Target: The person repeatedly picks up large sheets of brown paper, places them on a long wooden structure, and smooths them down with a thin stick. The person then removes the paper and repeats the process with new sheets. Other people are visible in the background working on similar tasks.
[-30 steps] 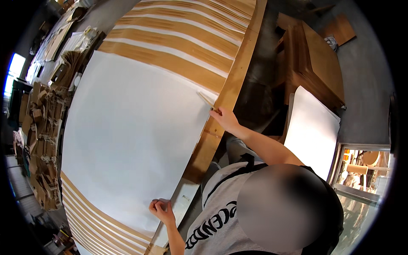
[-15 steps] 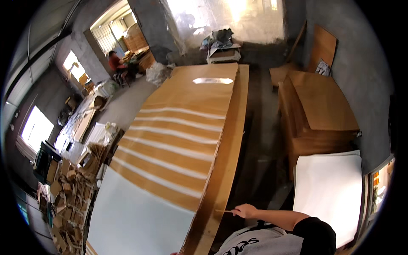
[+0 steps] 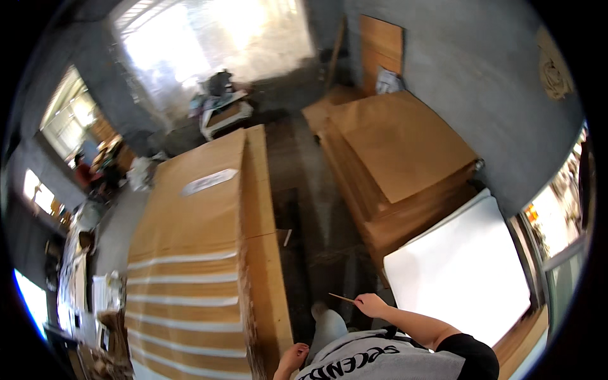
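My right hand (image 3: pixel 371 305) is closed round one end of a thin, light wooden stick (image 3: pixel 341 297), which points left over the dark floor. Low in the picture, my left hand (image 3: pixel 293 356) hangs with curled fingers beside the edge of a light wooden board (image 3: pixel 265 253); nothing shows in its fingers. On that board lies a tall stack of brown sheets (image 3: pixel 190 218), its upper sheets stepped back so that pale strips (image 3: pixel 190 278) run across it. A small white slip (image 3: pixel 210 182) rests on the far part of the stack.
White sheets (image 3: pixel 459 266) lie in a pile to my right. Beyond them stands a stack of brown boards (image 3: pixel 405 145) against the grey wall. Dark floor (image 3: pixel 316 240) runs between the stacks. Farther off are a cluttered box (image 3: pixel 225 114) and a seated person (image 3: pixel 85 171).
My view has turned right, so the striped stack sits farther left. My right hand still holds the stick, now closer to the white pile. My left hand has come more into view.
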Demonstrator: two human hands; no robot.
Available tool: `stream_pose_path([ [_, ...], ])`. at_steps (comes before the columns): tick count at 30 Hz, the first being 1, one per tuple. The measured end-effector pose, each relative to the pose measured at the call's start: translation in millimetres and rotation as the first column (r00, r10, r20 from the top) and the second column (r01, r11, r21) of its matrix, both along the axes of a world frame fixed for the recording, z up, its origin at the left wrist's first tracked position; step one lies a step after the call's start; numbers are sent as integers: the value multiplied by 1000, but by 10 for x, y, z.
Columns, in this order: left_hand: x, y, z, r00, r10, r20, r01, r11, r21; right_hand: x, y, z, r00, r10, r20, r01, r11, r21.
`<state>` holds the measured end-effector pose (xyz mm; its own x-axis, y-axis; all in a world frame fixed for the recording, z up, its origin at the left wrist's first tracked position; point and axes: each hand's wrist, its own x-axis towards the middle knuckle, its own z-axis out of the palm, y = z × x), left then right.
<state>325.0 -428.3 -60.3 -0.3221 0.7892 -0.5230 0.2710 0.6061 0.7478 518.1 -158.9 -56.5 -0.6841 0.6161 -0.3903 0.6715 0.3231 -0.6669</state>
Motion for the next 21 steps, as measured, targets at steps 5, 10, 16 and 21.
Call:
stream_pose_path([
  [5, -535, 1059, -410, 956, -293, 10, 293, 956, -16, -77, 685, -200, 993, -106, -49, 109, 992, 67],
  [10, -1255, 2536, -134, 914, -393, -106, 405, 902, 148, -421, 1651, -16, 933, -320, 164, 311, 947, 76],
  [16, -2203, 3885, -225, 984, -175, 44, 168, 976, 138, -831, 2785, 456, 835, -539, 108, 529, 842, 108],
  [21, -2622, 5109, 155, 946, -320, 61, 305, 936, 178, -825, 3388, 154, 659, -746, 97, 729, 665, 162],
])
